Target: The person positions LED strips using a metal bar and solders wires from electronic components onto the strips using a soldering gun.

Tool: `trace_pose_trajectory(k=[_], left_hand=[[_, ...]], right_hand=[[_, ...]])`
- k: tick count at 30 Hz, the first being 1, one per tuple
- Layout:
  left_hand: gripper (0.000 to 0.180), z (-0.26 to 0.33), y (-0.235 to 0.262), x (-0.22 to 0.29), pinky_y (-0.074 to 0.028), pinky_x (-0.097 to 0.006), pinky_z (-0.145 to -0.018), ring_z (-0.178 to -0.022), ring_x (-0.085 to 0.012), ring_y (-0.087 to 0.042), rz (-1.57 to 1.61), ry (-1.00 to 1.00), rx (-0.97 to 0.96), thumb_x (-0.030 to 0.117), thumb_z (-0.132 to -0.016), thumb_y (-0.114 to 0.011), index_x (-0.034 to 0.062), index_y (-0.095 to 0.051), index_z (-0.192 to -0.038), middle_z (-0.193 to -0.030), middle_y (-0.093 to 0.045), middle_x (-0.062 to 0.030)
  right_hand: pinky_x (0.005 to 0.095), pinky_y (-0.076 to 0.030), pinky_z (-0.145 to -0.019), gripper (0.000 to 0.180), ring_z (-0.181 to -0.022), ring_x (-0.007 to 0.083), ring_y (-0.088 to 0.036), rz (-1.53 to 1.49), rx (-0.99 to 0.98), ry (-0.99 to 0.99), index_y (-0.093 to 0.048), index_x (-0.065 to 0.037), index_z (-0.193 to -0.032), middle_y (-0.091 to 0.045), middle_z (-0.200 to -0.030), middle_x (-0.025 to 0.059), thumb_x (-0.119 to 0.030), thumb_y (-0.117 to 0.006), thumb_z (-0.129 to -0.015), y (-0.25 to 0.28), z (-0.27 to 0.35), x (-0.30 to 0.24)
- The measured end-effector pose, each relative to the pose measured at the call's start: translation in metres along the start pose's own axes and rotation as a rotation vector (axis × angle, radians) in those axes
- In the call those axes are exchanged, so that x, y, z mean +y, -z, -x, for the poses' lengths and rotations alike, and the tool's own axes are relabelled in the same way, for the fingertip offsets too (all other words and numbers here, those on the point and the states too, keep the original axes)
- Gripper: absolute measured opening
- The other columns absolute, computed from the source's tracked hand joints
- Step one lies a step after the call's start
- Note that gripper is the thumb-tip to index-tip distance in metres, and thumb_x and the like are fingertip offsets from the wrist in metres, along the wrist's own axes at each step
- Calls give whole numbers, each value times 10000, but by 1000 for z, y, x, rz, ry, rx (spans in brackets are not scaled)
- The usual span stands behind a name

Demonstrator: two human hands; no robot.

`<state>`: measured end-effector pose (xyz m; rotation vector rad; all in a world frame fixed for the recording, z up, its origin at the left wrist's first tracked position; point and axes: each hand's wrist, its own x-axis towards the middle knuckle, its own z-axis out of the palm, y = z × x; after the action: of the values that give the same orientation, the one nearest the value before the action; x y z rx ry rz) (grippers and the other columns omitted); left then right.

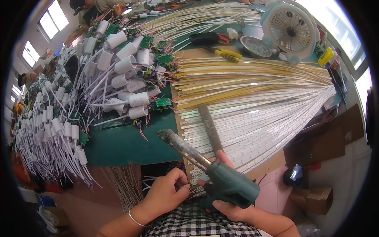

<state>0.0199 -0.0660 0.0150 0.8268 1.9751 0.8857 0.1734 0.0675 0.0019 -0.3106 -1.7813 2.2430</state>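
My right hand (233, 212) grips the handle of a dark green soldering gun (233, 183). Its metal barrel slants up and left, and the tip hangs past the left edge of the strips. Beside the barrel, my left hand (167, 193) is closed with thumb and fingertips together at the near left corner of the fanned strips. Whatever it pinches is too small to make out. White LED strips (252, 134) lie fanned on a cardboard sheet (272, 162), their far ends bunched at the right. A dark flat bar (210, 128) rests across them.
White cylindrical lamp caps (126, 65) with wires and green circuit boards (162, 102) are heaped left on the green table (114, 146). Yellow strips (244, 73), yellow-handled pliers (229, 54), a metal dish (256, 46) and a fan (290, 31) are farther back. Other people work beyond.
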Motion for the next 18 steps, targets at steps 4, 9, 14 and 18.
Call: trace_pose_trajectory(k=[4,9,14,18], left_hand=[[234,4,7,-7,-471,-323,-597,-646,-230,-612,17,-101,-84,174,-753,-688,39,-555,-889,-768,-636,-89],[200,7,7,-12,-462,-337,-683,-771,-252,-609,-75,-267,-89,167,-760,-695,52,-579,-876,-807,-623,-82],[155,6,7,-8,-465,-333,-692,-756,-260,-616,-143,-352,24,135,-756,-698,52,-608,-852,-801,-633,-88],[141,2,1,-3,-459,-348,-693,-738,-264,-606,-175,-323,44,127,-754,-683,52,-605,-844,-784,-624,-86]], right_hand=[[451,-333,-1078,972,-1341,184,-265,-26,12,0,24,-69,-1467,-104,-1484,60,-78,-643,-760,0,0,1],[430,-341,-1076,965,-1304,176,-320,-35,28,-10,14,-59,-1466,-126,-1472,69,-84,-645,-762,-2,0,-1],[429,-344,-1073,956,-1298,178,-326,-38,20,3,11,-54,-1465,-148,-1464,70,-83,-642,-767,-1,1,1],[425,-348,-1071,950,-1291,175,-332,-19,27,16,7,-55,-1466,-144,-1465,66,-86,-642,-773,-2,-1,2]])
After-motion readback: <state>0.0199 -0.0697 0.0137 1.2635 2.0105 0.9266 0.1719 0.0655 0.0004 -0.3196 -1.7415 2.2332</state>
